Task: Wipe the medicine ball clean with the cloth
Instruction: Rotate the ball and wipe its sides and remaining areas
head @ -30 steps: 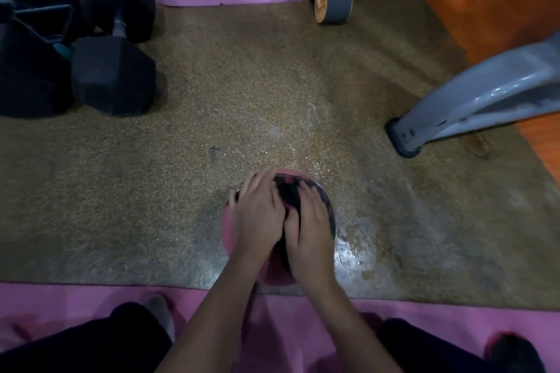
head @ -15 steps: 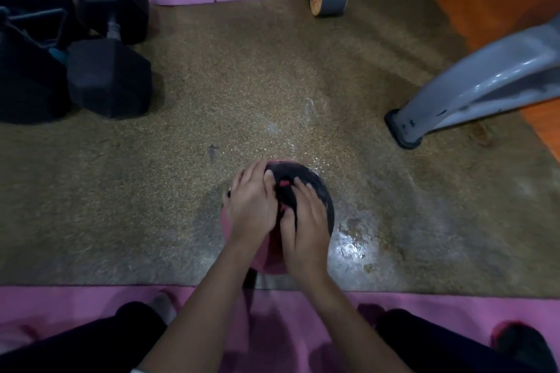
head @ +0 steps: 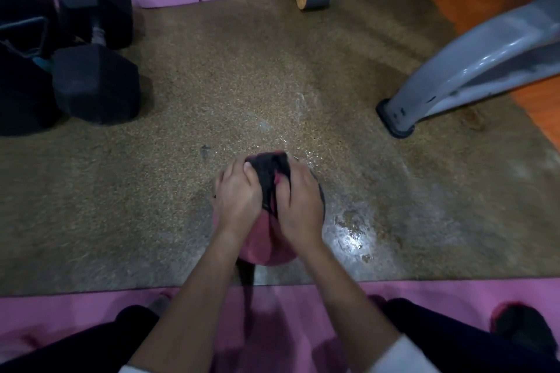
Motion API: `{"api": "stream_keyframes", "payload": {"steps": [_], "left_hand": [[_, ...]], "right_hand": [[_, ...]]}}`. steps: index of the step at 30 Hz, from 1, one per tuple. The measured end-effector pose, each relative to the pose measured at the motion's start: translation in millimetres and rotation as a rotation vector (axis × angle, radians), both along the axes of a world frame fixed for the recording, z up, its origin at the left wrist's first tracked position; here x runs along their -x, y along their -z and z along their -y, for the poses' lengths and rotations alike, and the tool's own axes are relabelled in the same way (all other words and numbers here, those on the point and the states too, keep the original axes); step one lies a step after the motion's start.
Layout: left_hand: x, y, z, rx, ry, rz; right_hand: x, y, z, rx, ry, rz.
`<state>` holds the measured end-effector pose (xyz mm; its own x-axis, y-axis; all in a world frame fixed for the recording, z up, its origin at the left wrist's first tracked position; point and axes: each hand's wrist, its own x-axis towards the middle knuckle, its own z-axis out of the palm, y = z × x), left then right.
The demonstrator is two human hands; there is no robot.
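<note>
- Wiping looks underway: the left hand (head: 239, 195) and right hand (head: 301, 204) both clutch the dark cloth (head: 269, 171) atop the medicine ball (head: 260, 247).
- The ball's near side (bare pink) seems not yet wiped.

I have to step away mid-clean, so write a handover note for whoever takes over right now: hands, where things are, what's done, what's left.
Left hand: grips the dark cloth, thumb on top of it.
Right hand: rests on the medicine ball against the cloth's other edge; grip unclear.
Ball sits on the brown mat, cloth bunched on its top.
Done: cloth is at work on the top; how clean the ball is cannot be told.
Left: probably the sides and underside. A wet patch lies beside the ball.
</note>
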<state>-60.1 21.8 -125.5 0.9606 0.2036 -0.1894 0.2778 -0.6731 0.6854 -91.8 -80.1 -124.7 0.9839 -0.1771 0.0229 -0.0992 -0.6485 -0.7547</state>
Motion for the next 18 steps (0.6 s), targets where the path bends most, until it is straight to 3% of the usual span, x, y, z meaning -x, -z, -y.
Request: {"api": "stream_keyframes", "payload": {"steps": [3, 8, 11, 14, 16, 18], "left_hand": [[3, 0, 0, 0.007, 0.001, 0.046], [-8, -2, 0, 0.0, 0.008, 0.018], [-3, 7, -9, -0.056, 0.044, -0.017], [3, 8, -14, -0.065, 0.044, -0.013], [6, 6, -11, -0.066, 0.008, -0.021], [7, 2, -7, -0.06, -0.054, -0.063]], "right_hand": [[-58, -6, 4, 0.053, 0.039, -0.2], [15, 3, -14, 0.046, -0.05, 0.093], [42, 8, -9, -0.045, -0.062, 0.147], [-10, 8, 9, -0.196, 0.115, -0.034], [-41, 8, 19, -0.17, 0.163, -0.209], [-31, 8, 9, -0.079, 0.151, -0.13]]}}
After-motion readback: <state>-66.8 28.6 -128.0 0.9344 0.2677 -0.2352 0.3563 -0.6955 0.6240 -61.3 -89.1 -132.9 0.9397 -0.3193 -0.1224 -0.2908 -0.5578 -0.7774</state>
